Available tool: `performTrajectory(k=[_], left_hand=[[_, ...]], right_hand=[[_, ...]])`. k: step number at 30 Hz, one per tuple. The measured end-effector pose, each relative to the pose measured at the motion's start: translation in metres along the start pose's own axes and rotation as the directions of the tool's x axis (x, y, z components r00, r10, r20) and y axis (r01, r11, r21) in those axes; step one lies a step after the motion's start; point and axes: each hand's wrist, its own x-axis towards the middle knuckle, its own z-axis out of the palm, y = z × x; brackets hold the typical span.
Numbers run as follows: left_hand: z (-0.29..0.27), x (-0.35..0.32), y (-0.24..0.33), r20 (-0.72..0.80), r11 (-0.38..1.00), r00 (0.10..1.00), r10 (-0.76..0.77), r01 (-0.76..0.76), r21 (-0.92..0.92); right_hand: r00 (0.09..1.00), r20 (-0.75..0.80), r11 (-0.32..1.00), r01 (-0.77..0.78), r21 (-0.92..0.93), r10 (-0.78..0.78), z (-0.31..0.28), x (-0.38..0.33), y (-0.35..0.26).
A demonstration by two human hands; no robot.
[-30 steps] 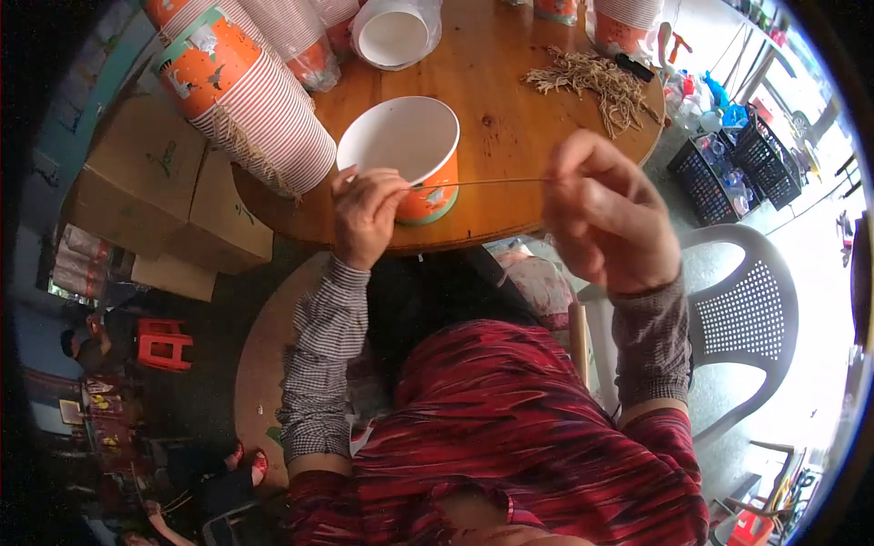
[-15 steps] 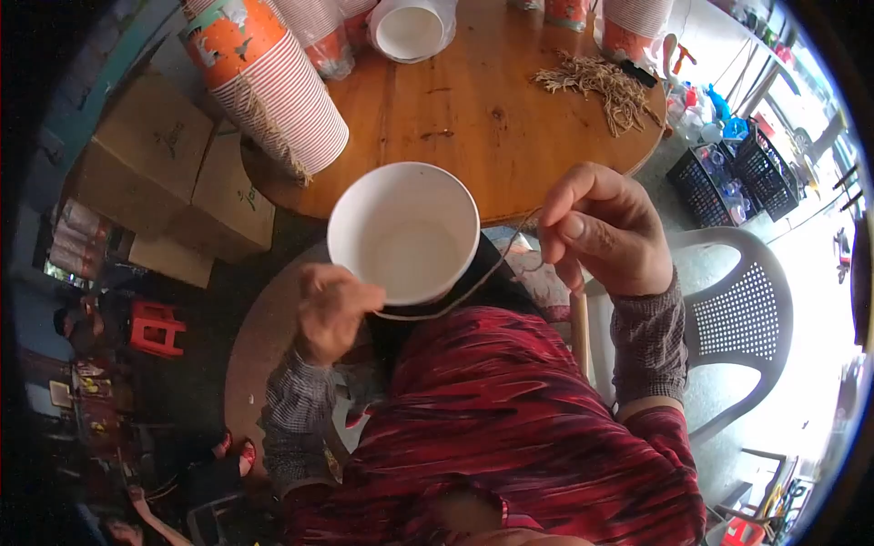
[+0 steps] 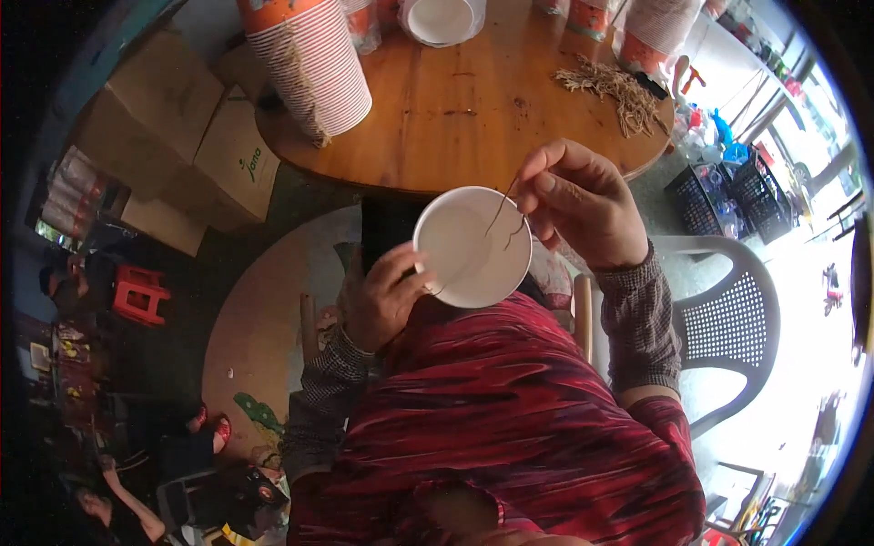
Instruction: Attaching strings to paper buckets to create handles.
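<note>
A white paper tub [image 3: 469, 255], its mouth turned up toward me, is held above my lap by my left hand [image 3: 387, 300]. The fingers are closed on the tub's left rim and slightly blurred. At the tub's right rim, my right hand [image 3: 583, 205] pinches a thin brown cord [image 3: 499, 214] between thumb and fingers. Two thin lengths of the cord hang across the tub's mouth. Beyond my hands stands a tall leaning stack of orange-and-white paper tubs [image 3: 314, 77], with several cords draped down its side.
A round wooden table [image 3: 428, 136] lies ahead, with a heap of loose cords [image 3: 624, 96] and more wrapped tub stacks [image 3: 655, 36]. Cardboard boxes [image 3: 155, 118] stand left, a red stool [image 3: 138, 296] below them. To my right is a grey plastic chair [image 3: 728, 318]. Another person [image 3: 132, 510] is at lower left.
The tub has moved right, toward my right hand, with my left hand on its rim. The cord that ran under the tub now dangles in short lengths over its mouth.
</note>
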Motion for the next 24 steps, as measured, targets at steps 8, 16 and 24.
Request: performTrajectory(k=[8,16,24], left_hand=[[-0.030,0.040,0.053,-0.154,0.922,0.974,-0.165,0.097,-0.375],[-0.020,0.062,0.060,0.004,0.708,0.924,-0.383,0.297,-0.640],[-0.023,0.067,0.065,-0.081,0.959,0.994,-0.074,0.049,-0.278]], right_hand=[[1.000,-0.021,0.999,-0.016,0.044,0.017,0.036,0.009,0.025],[0.997,-0.039,0.989,0.073,0.127,-0.068,0.021,0.002,0.029],[0.926,-0.120,0.464,0.065,-0.883,-0.359,0.005,-0.039,0.059]])
